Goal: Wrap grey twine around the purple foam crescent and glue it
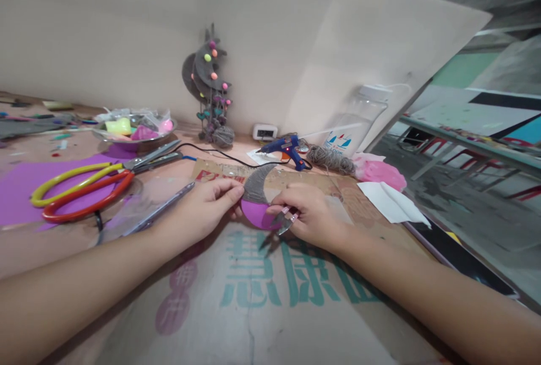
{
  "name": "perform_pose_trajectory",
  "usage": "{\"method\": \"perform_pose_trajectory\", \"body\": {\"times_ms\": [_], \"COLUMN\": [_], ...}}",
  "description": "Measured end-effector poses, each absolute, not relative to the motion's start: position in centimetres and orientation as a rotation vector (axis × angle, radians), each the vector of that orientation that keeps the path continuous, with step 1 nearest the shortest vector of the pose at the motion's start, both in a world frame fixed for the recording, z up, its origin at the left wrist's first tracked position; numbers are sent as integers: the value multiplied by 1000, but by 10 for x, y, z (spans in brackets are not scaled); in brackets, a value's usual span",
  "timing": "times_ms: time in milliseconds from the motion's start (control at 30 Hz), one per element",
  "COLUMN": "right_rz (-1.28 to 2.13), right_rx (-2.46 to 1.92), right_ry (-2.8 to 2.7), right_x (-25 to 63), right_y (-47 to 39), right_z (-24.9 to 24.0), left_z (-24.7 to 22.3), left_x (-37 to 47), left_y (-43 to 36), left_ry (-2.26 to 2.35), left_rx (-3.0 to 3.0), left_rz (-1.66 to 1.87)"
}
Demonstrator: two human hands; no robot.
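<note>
A crescent moon [258,183], wound with grey yarn on its upper part and bare purple on its lower curve, is held upright over the cardboard. My left hand [217,199] pinches its left edge between thumb and fingers. On the other side, my right hand [310,213] is closed at the purple part, fingertips touching it. Small scissors [288,222] stick out from under the right hand's curled fingers, blades pointing down and left. The handles are mostly hidden in the palm.
Cardboard [181,320] covers the table. Large red-and-yellow-handled scissors [88,190] lie left on purple sheet [17,196]. Behind are a blue glue gun [282,145], grey yarn [332,159], a bottle [359,117], a metal bowl [114,138] and a decorated moon ornament [209,78]. A phone-like black slab [460,258] lies right.
</note>
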State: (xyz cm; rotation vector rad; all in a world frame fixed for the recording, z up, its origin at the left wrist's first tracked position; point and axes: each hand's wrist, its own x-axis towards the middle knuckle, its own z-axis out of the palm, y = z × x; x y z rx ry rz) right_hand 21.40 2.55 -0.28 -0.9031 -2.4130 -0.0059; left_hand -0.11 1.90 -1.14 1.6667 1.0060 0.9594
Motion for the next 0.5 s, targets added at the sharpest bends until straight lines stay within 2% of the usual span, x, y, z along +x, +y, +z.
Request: {"method": "perform_pose_trajectory", "body": {"times_ms": [267,500], "right_rz": [69,107], "right_rx": [-916,-921], "right_ry": [-2434,-2414], "right_x": [215,214], "right_y": [25,27], "right_z": [-2,0], "left_z": [-6,-7], "left_x": [1,1], "left_y": [12,14], "left_ry": [1175,1063], "left_rx": [1759,1765], "left_rz": [889,893]}}
